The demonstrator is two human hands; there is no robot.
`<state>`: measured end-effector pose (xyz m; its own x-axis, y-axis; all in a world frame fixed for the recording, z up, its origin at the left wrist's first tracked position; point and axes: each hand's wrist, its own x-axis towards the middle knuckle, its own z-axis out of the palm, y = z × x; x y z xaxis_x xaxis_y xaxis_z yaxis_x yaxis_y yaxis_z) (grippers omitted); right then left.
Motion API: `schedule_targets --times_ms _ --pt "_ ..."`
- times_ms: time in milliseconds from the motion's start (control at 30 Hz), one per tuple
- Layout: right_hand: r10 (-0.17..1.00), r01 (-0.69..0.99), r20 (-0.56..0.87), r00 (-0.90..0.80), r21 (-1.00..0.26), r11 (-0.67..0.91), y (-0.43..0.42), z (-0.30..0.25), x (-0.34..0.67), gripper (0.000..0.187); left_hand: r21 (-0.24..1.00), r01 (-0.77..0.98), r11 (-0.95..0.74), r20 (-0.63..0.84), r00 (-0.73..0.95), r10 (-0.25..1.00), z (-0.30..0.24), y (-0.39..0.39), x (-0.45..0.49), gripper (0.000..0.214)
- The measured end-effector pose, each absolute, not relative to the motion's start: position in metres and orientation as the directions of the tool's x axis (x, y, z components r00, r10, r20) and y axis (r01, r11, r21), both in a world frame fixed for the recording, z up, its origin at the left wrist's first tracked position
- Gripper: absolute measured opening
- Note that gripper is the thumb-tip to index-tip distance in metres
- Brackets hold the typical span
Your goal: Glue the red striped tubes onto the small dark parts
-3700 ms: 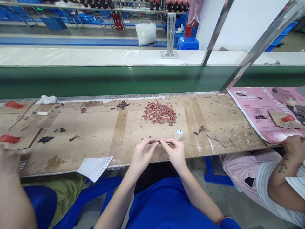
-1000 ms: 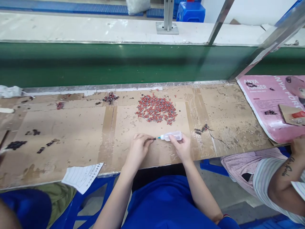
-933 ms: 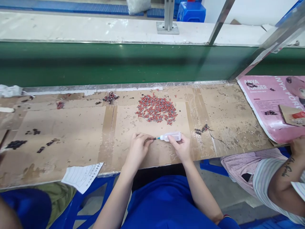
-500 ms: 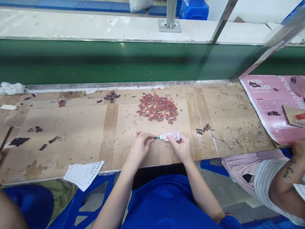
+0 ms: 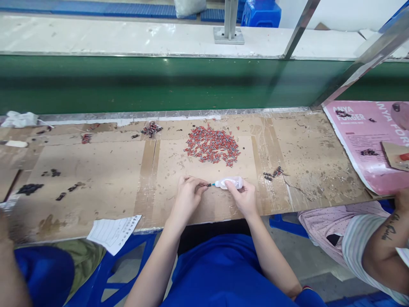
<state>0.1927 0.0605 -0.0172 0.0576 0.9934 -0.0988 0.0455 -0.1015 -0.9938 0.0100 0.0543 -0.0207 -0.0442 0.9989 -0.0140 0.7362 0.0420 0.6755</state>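
My right hand (image 5: pixel 243 198) grips a small clear squeeze bottle (image 5: pixel 230 183) lying sideways, its blue nozzle pointing left. The nozzle tip meets a tiny dark part (image 5: pixel 207 185) pinched between the fingertips of my left hand (image 5: pixel 188 197). Both hands rest on the cardboard-covered bench (image 5: pixel 128 170) near its front edge. Just beyond them lies a heap of several small red pieces (image 5: pixel 212 149).
Small dark clusters lie to the right (image 5: pixel 272 174), at the back (image 5: pixel 151 128) and on the left (image 5: pixel 29 188). A paper slip (image 5: pixel 112 227) overhangs the front edge. A pink poster (image 5: pixel 367 140) covers the right end, where another person's arm (image 5: pixel 383 251) rests. A green conveyor (image 5: pixel 159 81) runs behind.
Since 3.7 s ago my right hand has picked up the bottle that stood on the bench and laid its nozzle against the part. Over the last second the hands barely move.
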Motion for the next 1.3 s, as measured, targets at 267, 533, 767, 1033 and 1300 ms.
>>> schedule_targets --times_ms 267,533,767,1033,1300 --pt "0.994 0.066 -0.096 0.047 -0.993 -0.099 0.061 -0.015 0.194 0.026 0.681 0.733 0.004 0.029 -0.033 0.999 -0.023 0.053 0.010 0.009" --pt "0.993 0.046 -0.092 0.067 -0.994 -0.095 0.060 -0.017 0.194 0.026 0.668 0.745 0.006 0.032 -0.036 0.999 -0.026 0.052 0.011 0.010" --pt "0.954 -0.155 -0.116 0.278 -0.985 -0.075 0.066 -0.021 0.202 0.030 0.680 0.734 -0.008 0.002 0.008 1.000 -0.020 0.053 0.007 0.009" --pt "0.962 0.099 0.084 0.259 -0.993 0.060 0.067 -0.024 0.209 0.043 0.719 0.695 -0.022 -0.069 0.103 0.992 -0.004 0.085 -0.017 0.013" --pt "0.961 0.378 0.150 0.232 -0.924 0.052 0.062 -0.032 0.217 0.047 0.521 0.850 -0.075 0.124 0.012 0.992 -0.025 0.134 -0.019 0.012"
